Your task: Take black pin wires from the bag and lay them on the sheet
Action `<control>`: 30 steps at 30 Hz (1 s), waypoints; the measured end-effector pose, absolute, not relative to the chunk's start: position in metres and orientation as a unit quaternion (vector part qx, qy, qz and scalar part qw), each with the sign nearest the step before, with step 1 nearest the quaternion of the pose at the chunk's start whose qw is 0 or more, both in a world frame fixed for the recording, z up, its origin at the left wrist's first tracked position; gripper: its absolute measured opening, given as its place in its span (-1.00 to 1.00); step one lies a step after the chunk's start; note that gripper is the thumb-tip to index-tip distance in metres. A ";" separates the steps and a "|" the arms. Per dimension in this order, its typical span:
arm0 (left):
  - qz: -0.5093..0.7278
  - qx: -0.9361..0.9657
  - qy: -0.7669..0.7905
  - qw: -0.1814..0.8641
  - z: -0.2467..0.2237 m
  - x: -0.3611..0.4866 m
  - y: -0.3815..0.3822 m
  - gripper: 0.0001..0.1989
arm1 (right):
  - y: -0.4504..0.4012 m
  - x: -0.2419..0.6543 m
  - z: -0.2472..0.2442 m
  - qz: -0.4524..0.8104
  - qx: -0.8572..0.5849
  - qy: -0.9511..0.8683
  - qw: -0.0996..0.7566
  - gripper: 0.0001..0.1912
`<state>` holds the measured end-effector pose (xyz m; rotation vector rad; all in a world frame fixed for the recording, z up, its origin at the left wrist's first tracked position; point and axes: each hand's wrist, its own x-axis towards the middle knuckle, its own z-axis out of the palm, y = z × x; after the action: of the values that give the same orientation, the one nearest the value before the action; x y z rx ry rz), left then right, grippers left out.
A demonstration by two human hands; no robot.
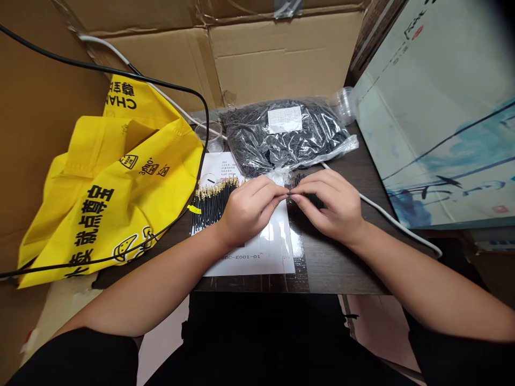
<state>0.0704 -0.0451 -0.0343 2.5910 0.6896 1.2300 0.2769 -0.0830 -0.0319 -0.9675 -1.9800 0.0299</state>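
My left hand [250,210] and my right hand [333,206] meet fingertip to fingertip above the table. Between them they pinch a thin black piece [289,193], too small and covered to identify further. Left of my left hand lies a bundle of short black cables [209,206] with gold-coloured tips, partly hidden by that hand. A yellow tag [195,209] sits at the bundle's left edge. Under the cables and my left hand is a printed white sheet [257,262]. More black strands [302,178] show behind my right fingers.
A clear plastic bag [249,140] full of black pieces lies behind my hands. Clear plastic cups [346,104] stand beside it. A yellow printed bag [132,161] covers the left side, crossed by a black cord [161,82]. A white cable [396,220] runs at right, near a painted panel [438,134].
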 end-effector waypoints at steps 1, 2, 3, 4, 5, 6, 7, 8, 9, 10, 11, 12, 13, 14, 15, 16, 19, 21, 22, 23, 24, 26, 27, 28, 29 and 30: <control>0.414 0.875 0.233 0.095 -0.034 0.070 -0.045 -0.88 | -0.083 0.277 -0.032 0.015 -0.392 -0.802 0.451 -0.82; 0.412 0.876 0.233 0.095 -0.035 0.070 -0.045 -0.88 | -0.083 0.276 -0.032 0.018 -0.392 -0.803 0.449 -0.83; 0.410 0.876 0.234 0.094 -0.034 0.070 -0.045 -0.89 | -0.083 0.276 -0.032 0.022 -0.393 -0.803 0.447 -0.84; 0.410 0.877 0.234 0.094 -0.034 0.070 -0.045 -0.89 | -0.083 0.276 -0.032 0.026 -0.396 -0.802 0.447 -0.85; 0.409 0.877 0.235 0.093 -0.034 0.071 -0.046 -0.89 | -0.083 0.276 -0.031 0.031 -0.399 -0.801 0.446 -0.85; 0.406 0.878 0.236 0.092 -0.034 0.071 -0.046 -0.90 | -0.084 0.275 -0.031 0.037 -0.401 -0.799 0.446 -0.86; 0.404 0.879 0.238 0.090 -0.033 0.071 -0.046 -0.90 | -0.084 0.275 -0.031 0.043 -0.403 -0.797 0.447 -0.87; 0.399 0.880 0.242 0.085 -0.032 0.071 -0.047 -0.91 | -0.084 0.275 -0.031 0.050 -0.404 -0.796 0.448 -0.88; 0.394 0.882 0.247 0.079 -0.032 0.071 -0.047 -0.91 | -0.084 0.274 -0.030 0.058 -0.404 -0.795 0.449 -0.89; 0.388 0.883 0.253 0.072 -0.032 0.071 -0.047 -0.91 | -0.084 0.274 -0.030 0.065 -0.403 -0.795 0.449 -0.91; 0.383 0.884 0.259 0.065 -0.031 0.071 -0.047 -0.91 | -0.084 0.274 -0.029 0.072 -0.403 -0.794 0.449 -0.91; 0.379 0.885 0.262 0.059 -0.031 0.070 -0.047 -0.90 | -0.083 0.274 -0.029 0.079 -0.403 -0.793 0.450 -0.92; 0.377 0.886 0.264 0.056 -0.031 0.070 -0.047 -0.90 | -0.083 0.274 -0.028 0.086 -0.405 -0.791 0.450 -0.93; 0.375 0.887 0.264 0.057 -0.031 0.070 -0.047 -0.89 | -0.083 0.274 -0.028 0.093 -0.407 -0.789 0.450 -0.93; 0.374 0.887 0.263 0.064 -0.030 0.070 -0.046 -0.89 | -0.083 0.274 -0.027 0.100 -0.409 -0.787 0.450 -0.94; 0.374 0.887 0.262 0.074 -0.030 0.070 -0.046 -0.89 | -0.084 0.275 -0.027 0.106 -0.410 -0.786 0.451 -0.94; 0.386 0.875 0.260 0.131 -0.029 0.071 -0.046 -0.92 | -0.084 0.275 -0.025 0.123 -0.406 -0.782 0.457 -0.95; 0.400 0.861 0.259 0.176 -0.027 0.072 -0.047 -0.93 | -0.084 0.275 -0.024 0.135 -0.398 -0.779 0.466 -0.93; 0.406 0.853 0.260 0.199 -0.026 0.073 -0.047 -0.93 | -0.084 0.275 -0.024 0.142 -0.393 -0.777 0.470 -0.91; 0.409 0.846 0.261 0.221 -0.025 0.073 -0.047 -0.93 | -0.084 0.275 -0.023 0.149 -0.390 -0.775 0.474 -0.89; 0.411 0.839 0.263 0.242 -0.024 0.074 -0.047 -0.92 | -0.084 0.275 -0.023 0.158 -0.388 -0.773 0.476 -0.88; 0.413 0.827 0.264 0.275 -0.023 0.075 -0.047 -0.91 | -0.084 0.275 -0.023 0.172 -0.385 -0.767 0.484 -0.88; 0.413 0.823 0.264 0.288 -0.022 0.075 -0.047 -0.91 | -0.084 0.274 -0.023 0.176 -0.383 -0.763 0.489 -0.89; 0.414 0.819 0.262 0.297 -0.022 0.076 -0.047 -0.91 | -0.085 0.274 -0.023 0.180 -0.382 -0.760 0.495 -0.89; 0.417 0.816 0.260 0.305 -0.022 0.076 -0.048 -0.91 | -0.085 0.274 -0.024 0.183 -0.382 -0.755 0.500 -0.89; 0.419 0.813 0.258 0.310 -0.022 0.076 -0.048 -0.91 | -0.085 0.273 -0.024 0.187 -0.383 -0.751 0.505 -0.89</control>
<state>0.0763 -0.0481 -0.0220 2.1475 0.6812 1.1078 0.2735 -0.0851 -0.0238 -0.9241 -1.8118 0.4504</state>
